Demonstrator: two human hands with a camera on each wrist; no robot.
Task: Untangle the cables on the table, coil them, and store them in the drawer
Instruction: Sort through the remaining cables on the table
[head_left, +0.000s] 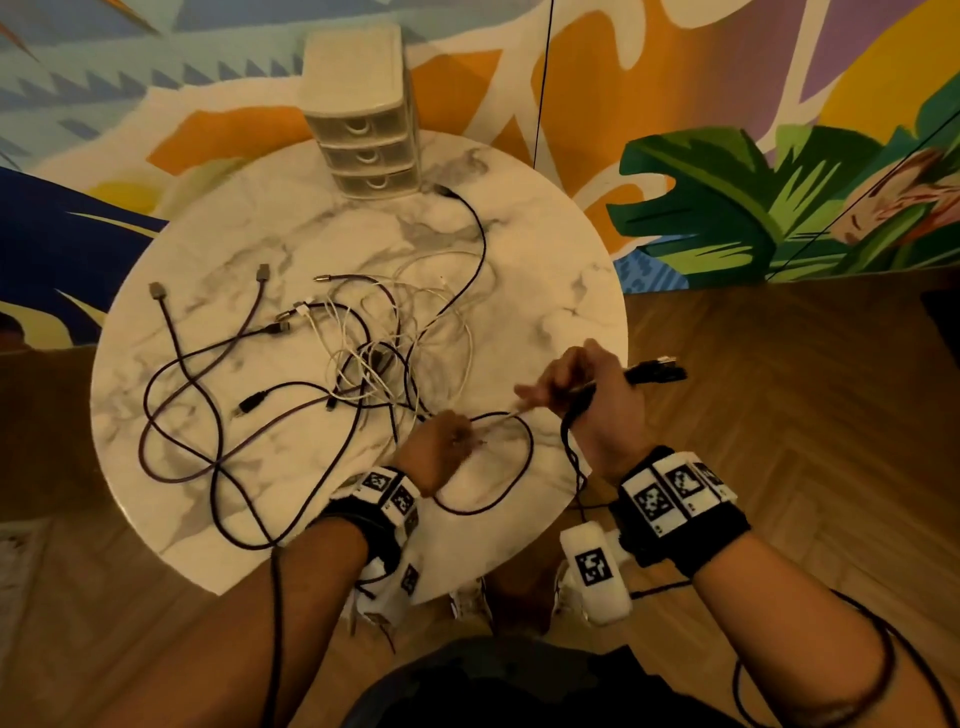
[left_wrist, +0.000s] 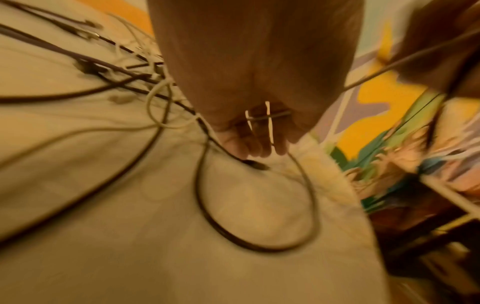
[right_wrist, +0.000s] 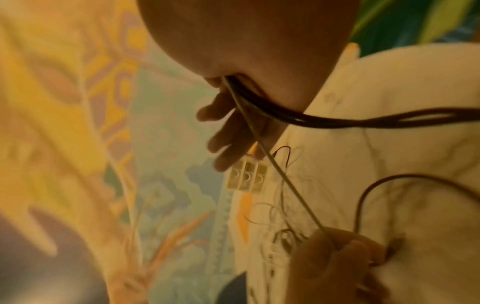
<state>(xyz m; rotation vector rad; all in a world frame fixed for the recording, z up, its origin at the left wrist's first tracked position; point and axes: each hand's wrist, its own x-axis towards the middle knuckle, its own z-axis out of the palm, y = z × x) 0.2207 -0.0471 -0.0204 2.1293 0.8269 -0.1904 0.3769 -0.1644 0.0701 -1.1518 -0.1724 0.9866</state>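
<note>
Head view: drawer unit (head_left: 363, 111), drawers closed.

Table (head_left: 545, 291) glossy marble-look; drawer unit (head_left: 363, 109) translucent plastic; floor (head_left: 779, 415) wood parquet.

Dark and white cables (head_left: 363, 338) tangled before closed drawers (head_left: 363, 156).

I see a round marble table (head_left: 545, 291) standing on a wooden herringbone floor (head_left: 779, 415). Behind the table's far edge my view fills with a painted wall (head_left: 675, 67) in orange, teal and purple, with big green leaves (head_left: 727, 208) to the right. Below the table's near edge I can make out a pair of white shoes (head_left: 470, 597) on the floor.
</note>
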